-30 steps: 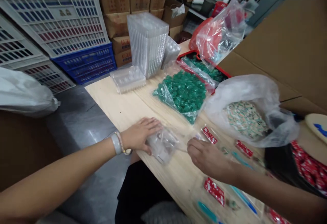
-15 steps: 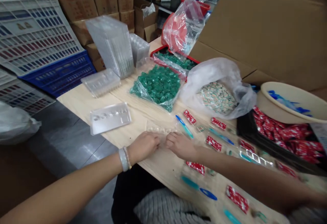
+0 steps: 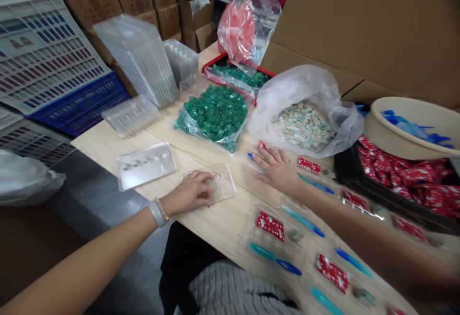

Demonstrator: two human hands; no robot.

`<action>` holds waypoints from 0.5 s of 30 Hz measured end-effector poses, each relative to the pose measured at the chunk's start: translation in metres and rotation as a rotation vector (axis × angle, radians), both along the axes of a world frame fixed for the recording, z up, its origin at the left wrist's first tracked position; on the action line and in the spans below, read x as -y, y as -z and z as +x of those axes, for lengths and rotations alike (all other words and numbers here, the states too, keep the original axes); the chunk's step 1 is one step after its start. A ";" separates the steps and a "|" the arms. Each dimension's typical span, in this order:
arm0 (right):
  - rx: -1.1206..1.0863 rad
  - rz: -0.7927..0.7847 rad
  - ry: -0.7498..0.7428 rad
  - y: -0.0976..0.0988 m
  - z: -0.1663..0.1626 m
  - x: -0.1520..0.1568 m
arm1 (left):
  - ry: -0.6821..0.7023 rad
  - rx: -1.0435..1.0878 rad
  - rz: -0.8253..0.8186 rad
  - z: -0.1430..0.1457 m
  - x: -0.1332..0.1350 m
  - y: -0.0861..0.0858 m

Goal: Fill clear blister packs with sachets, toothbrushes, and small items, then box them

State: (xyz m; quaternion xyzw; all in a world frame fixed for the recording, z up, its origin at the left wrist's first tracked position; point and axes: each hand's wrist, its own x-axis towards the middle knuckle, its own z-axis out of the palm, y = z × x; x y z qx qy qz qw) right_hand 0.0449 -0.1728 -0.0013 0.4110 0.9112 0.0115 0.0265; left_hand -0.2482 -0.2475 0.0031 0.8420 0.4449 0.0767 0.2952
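Note:
My left hand (image 3: pixel 190 191) grips the left end of a clear plastic blister tray (image 3: pixel 225 185) lying on the wooden table, its fingers curled over the moulded part. Nothing shows in the tray. To the right, my right hand (image 3: pixel 276 170) is spread flat above a red packet with white spots (image 3: pixel 263 146) and the end of a blue toothbrush (image 3: pixel 250 155), mostly covering both. I cannot tell whether its fingers touch them. Left of my left hand lies another clear tray (image 3: pixel 147 165).
Filled trays with red packets (image 3: pixel 270 225) and toothbrushes (image 3: pixel 275 258) lie at right. Behind are a bag of green pieces (image 3: pixel 215 114), a white bag of small printed pieces (image 3: pixel 304 126), stacked clear trays (image 3: pixel 143 61), a beige basin (image 3: pixel 402 138) and a black bin of red packets (image 3: pixel 406 176).
My hands have parted. The right moved away from the tray, up and right, and its fingers spread over the packet. The left slid slightly left, staying on the tray.

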 end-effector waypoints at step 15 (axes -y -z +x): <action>-0.120 -0.294 -0.427 -0.007 -0.097 0.045 | -0.058 -0.128 0.165 0.016 0.028 -0.001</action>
